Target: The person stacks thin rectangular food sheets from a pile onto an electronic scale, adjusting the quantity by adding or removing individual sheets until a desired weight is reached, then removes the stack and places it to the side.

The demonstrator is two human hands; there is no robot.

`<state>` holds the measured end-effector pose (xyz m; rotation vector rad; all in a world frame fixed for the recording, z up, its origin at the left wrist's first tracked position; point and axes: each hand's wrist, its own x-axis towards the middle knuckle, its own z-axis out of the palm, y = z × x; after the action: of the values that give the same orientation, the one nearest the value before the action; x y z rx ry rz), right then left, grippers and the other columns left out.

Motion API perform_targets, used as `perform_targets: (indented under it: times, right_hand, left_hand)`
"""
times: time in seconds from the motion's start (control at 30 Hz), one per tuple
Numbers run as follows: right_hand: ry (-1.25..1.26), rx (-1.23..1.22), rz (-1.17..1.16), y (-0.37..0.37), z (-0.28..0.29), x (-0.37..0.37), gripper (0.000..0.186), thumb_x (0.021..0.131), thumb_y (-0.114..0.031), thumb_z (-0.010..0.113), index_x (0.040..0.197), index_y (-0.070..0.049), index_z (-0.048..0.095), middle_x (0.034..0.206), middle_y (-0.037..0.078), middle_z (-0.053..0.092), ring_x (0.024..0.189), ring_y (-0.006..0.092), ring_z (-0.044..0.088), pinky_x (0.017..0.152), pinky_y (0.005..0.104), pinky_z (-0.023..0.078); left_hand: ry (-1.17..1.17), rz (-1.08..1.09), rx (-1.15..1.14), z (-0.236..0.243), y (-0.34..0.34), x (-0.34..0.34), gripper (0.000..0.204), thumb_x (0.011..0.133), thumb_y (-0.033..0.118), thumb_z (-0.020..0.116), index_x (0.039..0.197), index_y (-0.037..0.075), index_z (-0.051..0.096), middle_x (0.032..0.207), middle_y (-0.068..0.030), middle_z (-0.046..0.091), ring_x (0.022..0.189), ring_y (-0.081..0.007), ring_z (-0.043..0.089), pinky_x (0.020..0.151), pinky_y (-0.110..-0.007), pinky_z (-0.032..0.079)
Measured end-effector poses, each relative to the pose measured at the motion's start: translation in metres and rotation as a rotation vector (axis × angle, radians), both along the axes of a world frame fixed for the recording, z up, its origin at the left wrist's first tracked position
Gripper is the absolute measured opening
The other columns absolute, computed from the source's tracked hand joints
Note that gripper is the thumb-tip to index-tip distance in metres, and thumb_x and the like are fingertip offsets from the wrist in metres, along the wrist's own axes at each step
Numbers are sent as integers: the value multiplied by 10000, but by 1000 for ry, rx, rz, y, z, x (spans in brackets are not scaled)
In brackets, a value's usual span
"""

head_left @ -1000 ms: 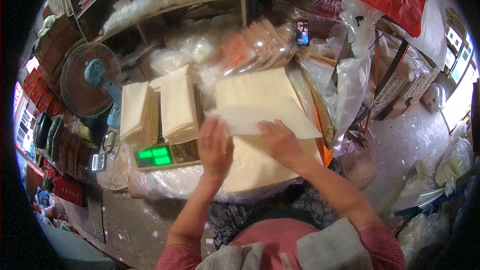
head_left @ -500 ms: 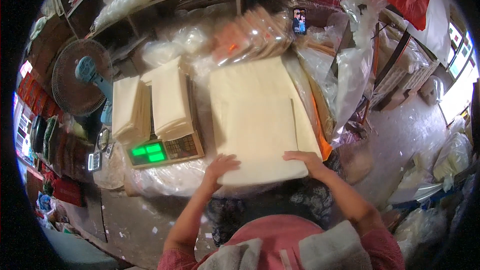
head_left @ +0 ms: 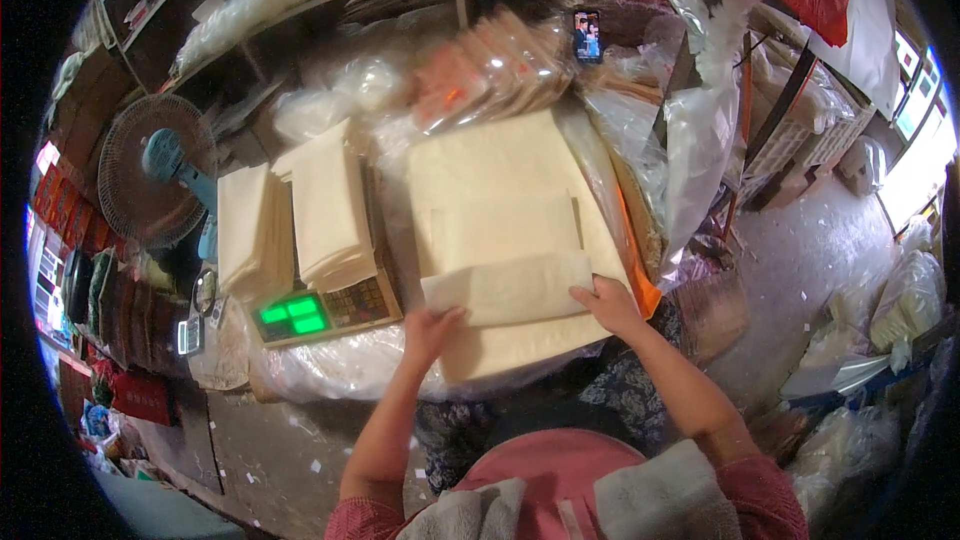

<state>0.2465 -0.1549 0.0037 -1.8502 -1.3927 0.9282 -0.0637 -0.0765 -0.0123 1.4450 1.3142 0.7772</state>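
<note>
The head view looks down and ahead from above the wearer's shirt (head_left: 555, 460), which fills the lower edge, while the left hand (head_left: 432, 332) and right hand (head_left: 608, 306) frame the sheet (head_left: 510, 290) close below the lens, near mid-frame. Its fisheye reach is wide, bending outer edges and blackening the corners, from fan (head_left: 155, 172) at left to floor (head_left: 790, 250) at right, with shelves (head_left: 330, 0) farther off, upper left.
</note>
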Motion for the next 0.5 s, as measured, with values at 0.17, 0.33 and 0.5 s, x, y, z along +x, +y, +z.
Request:
perform_targets:
  times: [0.17,0.33,0.5]
  right_hand:
    - [-28,-41,-6,1,4,-1,458,881,-448,582,980,-2,615,865,174,642,807,284,613,724,388,461]
    - [22,-9,-4,2,0,0,453,880,-438,593,963,7,617,857,175,644,799,283,613,721,391,463]
    - [49,19,-11,2,-6,1,468,877,-453,592,948,9,615,809,166,636,768,278,610,704,394,461]
  left_hand:
    - [-118,1,-40,-3,1,0,229,836,159,707,1008,9,688,850,-69,703,743,-121,647,646,-277,532]
    - [-158,-5,-65,-5,4,-1,243,833,163,713,1007,-4,678,857,-74,699,746,-125,644,653,-274,531]
    - [-99,20,-26,5,1,3,209,842,124,702,949,-48,648,836,-113,693,735,-167,660,640,-306,547]
